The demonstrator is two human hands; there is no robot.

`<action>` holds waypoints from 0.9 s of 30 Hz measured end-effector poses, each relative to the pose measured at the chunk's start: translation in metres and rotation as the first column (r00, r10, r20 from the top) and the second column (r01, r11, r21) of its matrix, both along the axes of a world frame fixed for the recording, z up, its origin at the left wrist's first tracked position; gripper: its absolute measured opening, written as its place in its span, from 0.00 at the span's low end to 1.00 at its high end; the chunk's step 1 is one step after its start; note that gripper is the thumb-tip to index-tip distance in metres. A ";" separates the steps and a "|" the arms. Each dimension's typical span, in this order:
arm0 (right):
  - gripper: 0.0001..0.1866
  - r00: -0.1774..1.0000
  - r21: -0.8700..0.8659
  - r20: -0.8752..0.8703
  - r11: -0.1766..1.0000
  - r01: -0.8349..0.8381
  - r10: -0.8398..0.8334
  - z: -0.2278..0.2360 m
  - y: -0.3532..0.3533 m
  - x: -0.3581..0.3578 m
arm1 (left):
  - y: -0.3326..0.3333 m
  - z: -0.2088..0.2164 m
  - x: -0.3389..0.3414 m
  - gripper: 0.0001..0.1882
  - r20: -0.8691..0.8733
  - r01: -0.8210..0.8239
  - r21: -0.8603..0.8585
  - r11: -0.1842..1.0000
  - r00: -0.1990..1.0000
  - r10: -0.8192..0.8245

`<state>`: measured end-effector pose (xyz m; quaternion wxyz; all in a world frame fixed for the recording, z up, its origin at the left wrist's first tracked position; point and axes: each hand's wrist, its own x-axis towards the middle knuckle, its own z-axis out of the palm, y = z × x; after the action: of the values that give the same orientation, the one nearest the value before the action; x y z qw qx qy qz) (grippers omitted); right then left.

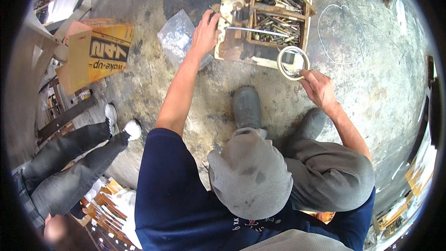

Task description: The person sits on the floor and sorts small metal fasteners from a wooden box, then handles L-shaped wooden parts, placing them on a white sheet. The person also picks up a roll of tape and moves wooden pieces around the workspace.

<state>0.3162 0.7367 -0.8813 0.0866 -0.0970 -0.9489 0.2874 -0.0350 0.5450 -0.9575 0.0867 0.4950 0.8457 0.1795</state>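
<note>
Pale ring (280, 64) is pinched in my right hand (319, 88), wooden tray (305, 30) of metal bits (274, 22) just past it. My left hand (204, 35) is half-curled beside a board (232, 49), honestly can't tell if it's gripping anything.

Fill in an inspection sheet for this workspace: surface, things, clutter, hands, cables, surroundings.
Surface: stained floor; worn board on it.
Things: wooden tray on the board, two compartments of mixed metal pieces; a thin pale strip crosses the nearer one.
Clutter: clear plastic bag left of the board.
Hands: right hand grips a pale ring by its rim; left hand at the board's left edge, grip unclear.
Cables: thin white loop on the floor right of the tray; cord or wire, cannot tell.
Surroundings: yellow carton at left; another person's legs behind it, lower left.
</note>
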 end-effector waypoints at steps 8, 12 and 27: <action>0.14 0.999 -0.011 0.007 0.999 -0.033 0.033 -0.003 -0.006 0.013 | 0.014 -0.023 -0.035 0.12 -0.242 0.078 -0.182 0.980 0.963 -0.121; 0.14 0.997 -0.029 0.041 0.997 -0.067 0.068 -0.010 -0.013 0.019 | 0.012 -0.007 -0.042 0.06 -0.178 -0.101 -0.090 0.991 0.980 0.084; 0.15 0.994 0.083 -0.106 0.997 0.007 0.002 0.010 0.023 -0.027 | 0.077 0.105 0.079 0.10 0.299 -0.065 0.214 0.975 0.954 -0.002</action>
<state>0.2893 0.7599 -0.8717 0.1413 -0.0789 -0.9540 0.2523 0.0440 0.6217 -0.8529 0.1540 0.4552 0.8057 0.3464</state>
